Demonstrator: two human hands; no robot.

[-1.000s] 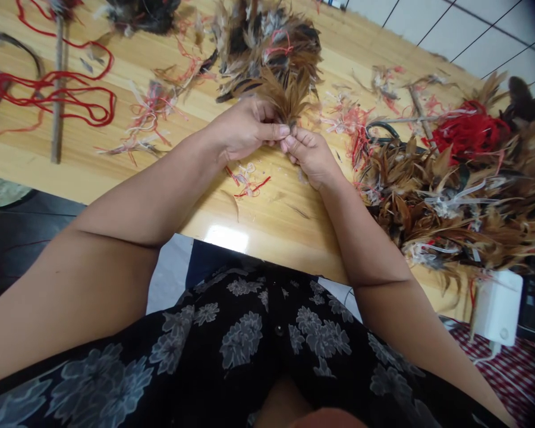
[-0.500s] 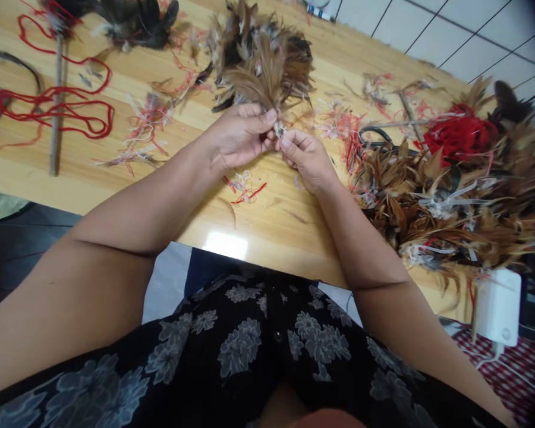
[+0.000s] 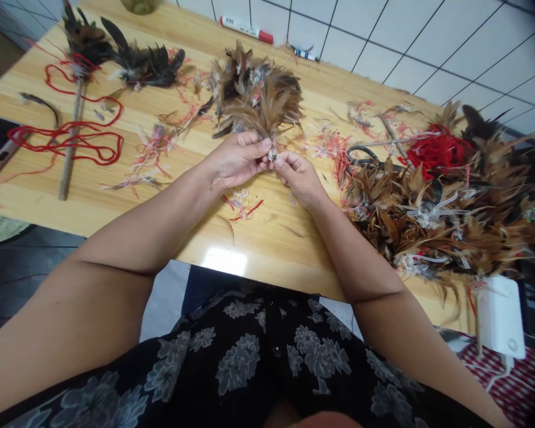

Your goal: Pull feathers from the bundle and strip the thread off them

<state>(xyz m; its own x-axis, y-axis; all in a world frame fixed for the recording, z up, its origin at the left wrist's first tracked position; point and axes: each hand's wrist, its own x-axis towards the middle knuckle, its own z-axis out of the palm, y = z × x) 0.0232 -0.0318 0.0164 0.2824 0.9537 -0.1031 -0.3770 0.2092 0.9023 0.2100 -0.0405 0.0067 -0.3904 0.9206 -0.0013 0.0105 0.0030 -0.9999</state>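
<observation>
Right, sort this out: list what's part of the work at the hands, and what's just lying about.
At the hands: left hand, right hand, brown feather tuft pinched between them.
Lying about: scissors, red-capped marker, red cord, red yarn tangle, feather heap.

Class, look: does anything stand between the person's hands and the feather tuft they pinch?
Nothing visible does: the left hand and right hand both pinch the base of the brown feather tuft directly.
</observation>
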